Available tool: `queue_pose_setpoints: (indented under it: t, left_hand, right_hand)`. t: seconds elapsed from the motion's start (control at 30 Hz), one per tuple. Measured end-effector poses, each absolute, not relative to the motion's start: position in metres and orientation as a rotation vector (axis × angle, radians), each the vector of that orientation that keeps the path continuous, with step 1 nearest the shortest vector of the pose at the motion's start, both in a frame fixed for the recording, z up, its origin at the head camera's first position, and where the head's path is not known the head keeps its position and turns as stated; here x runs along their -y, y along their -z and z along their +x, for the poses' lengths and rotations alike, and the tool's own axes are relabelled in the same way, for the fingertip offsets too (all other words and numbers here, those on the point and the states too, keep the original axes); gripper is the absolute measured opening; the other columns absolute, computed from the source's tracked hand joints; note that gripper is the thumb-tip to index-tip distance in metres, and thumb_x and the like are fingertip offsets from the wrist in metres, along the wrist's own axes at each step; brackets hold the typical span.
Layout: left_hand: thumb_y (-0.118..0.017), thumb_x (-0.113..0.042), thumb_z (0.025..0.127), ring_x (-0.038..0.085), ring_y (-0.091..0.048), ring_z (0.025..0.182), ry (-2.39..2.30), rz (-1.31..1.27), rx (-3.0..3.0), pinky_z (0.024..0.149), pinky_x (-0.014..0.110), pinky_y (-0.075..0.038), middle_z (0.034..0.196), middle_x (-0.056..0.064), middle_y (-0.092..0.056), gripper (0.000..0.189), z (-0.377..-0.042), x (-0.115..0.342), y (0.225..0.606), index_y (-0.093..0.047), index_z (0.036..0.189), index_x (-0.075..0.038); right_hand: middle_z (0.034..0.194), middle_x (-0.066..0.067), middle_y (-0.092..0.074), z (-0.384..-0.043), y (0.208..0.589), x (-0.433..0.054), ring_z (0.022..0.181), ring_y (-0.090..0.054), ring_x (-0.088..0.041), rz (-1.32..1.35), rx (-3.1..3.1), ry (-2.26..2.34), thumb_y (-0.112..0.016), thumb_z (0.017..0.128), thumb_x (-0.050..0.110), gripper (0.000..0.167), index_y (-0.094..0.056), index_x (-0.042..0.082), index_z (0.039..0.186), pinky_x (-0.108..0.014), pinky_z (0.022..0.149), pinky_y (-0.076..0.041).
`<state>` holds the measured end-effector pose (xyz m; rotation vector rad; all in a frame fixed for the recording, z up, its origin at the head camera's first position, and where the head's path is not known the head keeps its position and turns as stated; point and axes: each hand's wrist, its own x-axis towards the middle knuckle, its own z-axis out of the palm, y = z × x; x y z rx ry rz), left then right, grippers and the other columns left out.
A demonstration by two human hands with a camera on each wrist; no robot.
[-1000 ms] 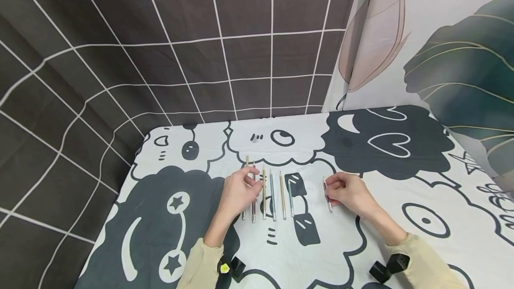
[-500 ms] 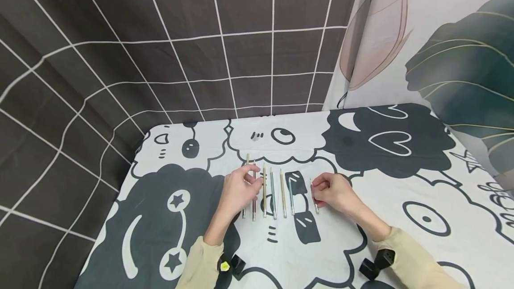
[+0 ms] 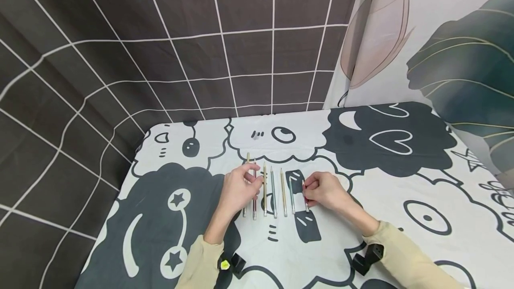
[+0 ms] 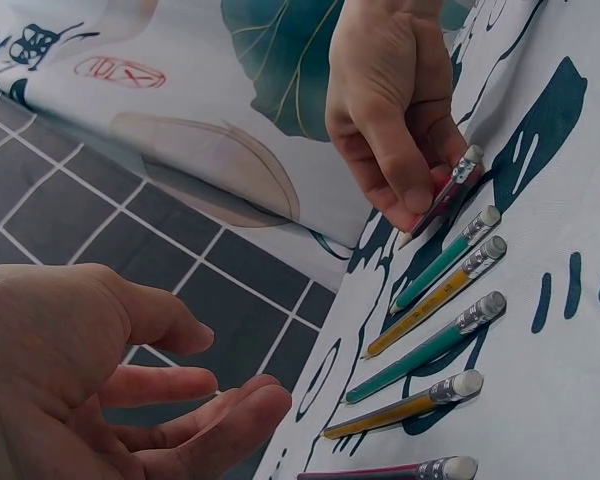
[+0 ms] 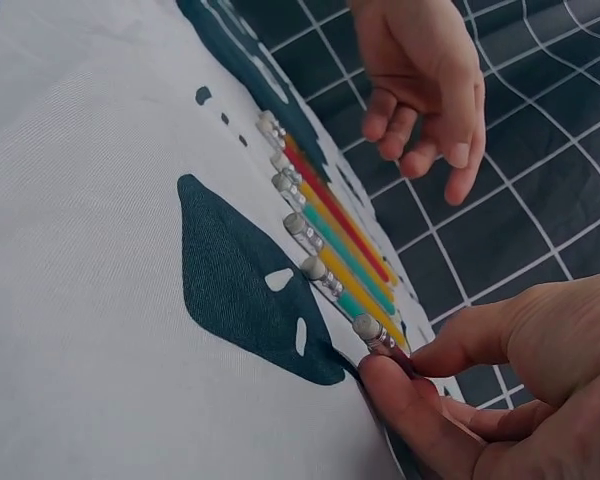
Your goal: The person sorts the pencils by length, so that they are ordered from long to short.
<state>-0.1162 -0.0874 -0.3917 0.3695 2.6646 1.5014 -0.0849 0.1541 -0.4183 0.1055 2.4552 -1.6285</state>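
My right hand point(image 3: 326, 191) pinches a red pencil point(image 4: 448, 196) between thumb and fingers, its eraser end toward me, at the right end of a row of pencils. Beside it lies a short green pencil point(image 3: 291, 196). Further left come a yellow pencil point(image 3: 283, 193), a longer green pencil point(image 3: 274, 193), another yellow pencil point(image 3: 265, 193) and a second red pencil point(image 3: 254, 211). A yellow pencil at the far left point(image 3: 247, 158) is partly hidden by my left hand point(image 3: 239, 187). That hand hovers over the row's left end, fingers loosely bent, holding nothing.
The pencils lie roughly parallel on a white cloth point(image 3: 341, 244) with dark cartoon shapes. A dark gridded curtain point(image 3: 241, 48) hangs behind and to the left. A leaf-patterned curtain point(image 3: 441, 79) hangs at the right. Black wrist devices sit on both sleeves.
My right hand has slid left with the red pencil, bringing it beside the short green one. My left hand has stayed in place.
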Motion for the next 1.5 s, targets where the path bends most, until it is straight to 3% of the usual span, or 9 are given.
queue_pose_setpoints:
  t: [0.37,0.87,1.07,1.33,1.5]
  left_hand:
    - [-0.069,-0.007,0.089,0.015,-0.064,0.049,-1.494,0.355,-2.649,0.046,0.029,-0.048,0.075,0.005,-0.065,0.033,-0.116,0.086,0.390,-0.066,0.122,-0.001]
    - [-0.069,-0.009,0.089,0.024,-0.067,0.052,-1.474,0.339,-2.662,0.045,0.029,-0.048,0.076,0.004,-0.065,0.037,-0.114,0.086,0.389,-0.064,0.125,-0.002]
    - [-0.070,-0.011,0.088,0.013,-0.061,0.049,-1.432,0.359,-2.710,0.047,0.029,-0.047,0.076,0.003,-0.066,0.035,-0.116,0.087,0.391,-0.066,0.122,-0.003]
    - [-0.072,-0.012,0.087,0.017,-0.066,0.072,-1.425,0.360,-2.777,0.061,0.034,-0.052,0.082,0.003,-0.066,0.034,-0.116,0.092,0.392,-0.067,0.119,-0.002]
    - [-0.071,-0.012,0.086,0.030,-0.065,0.093,-1.368,0.412,-2.888,0.077,0.046,-0.052,0.100,0.014,-0.065,0.039,-0.113,0.104,0.393,-0.064,0.121,0.003]
  right_hand:
    - [0.067,-0.004,-0.066,-0.090,0.421,-0.151,0.053,-0.068,-0.019,0.041,-2.595,1.430,-0.064,0.077,-0.007,0.014,-0.062,-0.007,0.091,-0.029,0.055,-0.056]
    - [0.061,-0.001,-0.063,-0.090,0.420,-0.148,0.048,-0.065,-0.016,0.005,-2.672,1.355,-0.068,0.078,-0.006,0.012,-0.061,-0.004,0.087,-0.028,0.052,-0.053]
    - [0.063,-0.001,-0.064,-0.090,0.422,-0.149,0.048,-0.065,-0.016,0.028,-2.681,1.348,-0.068,0.079,-0.005,0.011,-0.062,-0.003,0.089,-0.027,0.053,-0.052]
    - [0.066,0.000,-0.066,-0.085,0.424,-0.150,0.047,-0.065,-0.015,0.017,-2.685,1.358,-0.070,0.084,0.003,0.011,-0.063,-0.003,0.091,-0.028,0.057,-0.053]
    - [0.069,0.001,-0.067,-0.075,0.418,-0.167,0.045,-0.062,-0.015,-0.003,-2.756,1.352,-0.070,0.088,0.010,0.013,-0.065,-0.001,0.092,-0.028,0.058,-0.053]
